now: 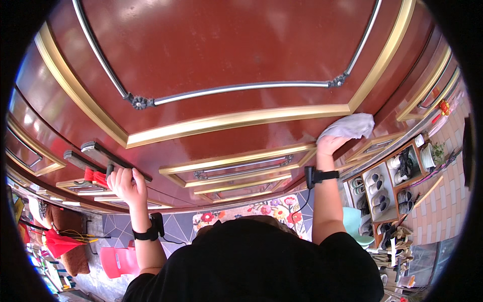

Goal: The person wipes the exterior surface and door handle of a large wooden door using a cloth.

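A large dark-red door (245, 49) with gold-coloured mouldings and silver trim fills the view in front of me. My right hand (330, 144) presses a pale cloth (349, 126) against the door near its right edge, just below the corner of the upper gold frame (241, 119). The cloth hides most of the fingers. On the left, my left hand (129, 185) has its fingers curled round the dark door handle (109, 170), which projects from a long dark handle plate (109, 156). Red fabric (95, 176) is tied at the handle, beside that hand.
Shoes fill a rack (381, 196) at the right, by a brick-patterned wall (434, 211). A teal plastic seat (354, 224) stands before it. Behind me lie a floral mat (256, 209) and a pink chair (120, 261). A red umbrella (62, 241) is at the left.
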Available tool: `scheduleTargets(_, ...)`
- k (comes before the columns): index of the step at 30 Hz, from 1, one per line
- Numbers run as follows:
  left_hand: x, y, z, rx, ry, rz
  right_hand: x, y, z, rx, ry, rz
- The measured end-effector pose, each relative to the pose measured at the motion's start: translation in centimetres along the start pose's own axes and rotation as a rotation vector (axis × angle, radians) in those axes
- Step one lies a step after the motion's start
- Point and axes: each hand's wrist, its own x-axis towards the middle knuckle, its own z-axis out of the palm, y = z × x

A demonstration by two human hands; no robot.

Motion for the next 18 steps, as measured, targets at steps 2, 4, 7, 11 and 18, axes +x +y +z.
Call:
scheduleTargets(2,-0.1,-0.1,-0.3,-0.012,0.006,-0.003,-1.0,-4.3,1.3,0.241,-0.036,0.078)
scheduleTargets(4,-0.2,-0.1,-0.5,-0.036,-0.039,-0.002,-1.9,-8.1,2.0,0.469,-0.074,0.151)
scheduleTargets(7,-0.3,-0.3,-0.5,-0.025,-0.026,0.009,-3.9,-9.9,2.5,0.968,-0.204,0.437)
scheduleTargets(11,0.2,0.6,0.1,-0.046,-0.006,0.022,-6.6,-13.0,3.6,0.844,-0.612,0.144)
scheduleTargets(18,-0.6,-0.6,0.1,-0.052,-0.045,0.021,-3.2,-23.0,4.1,0.141,-0.374,-0.921)
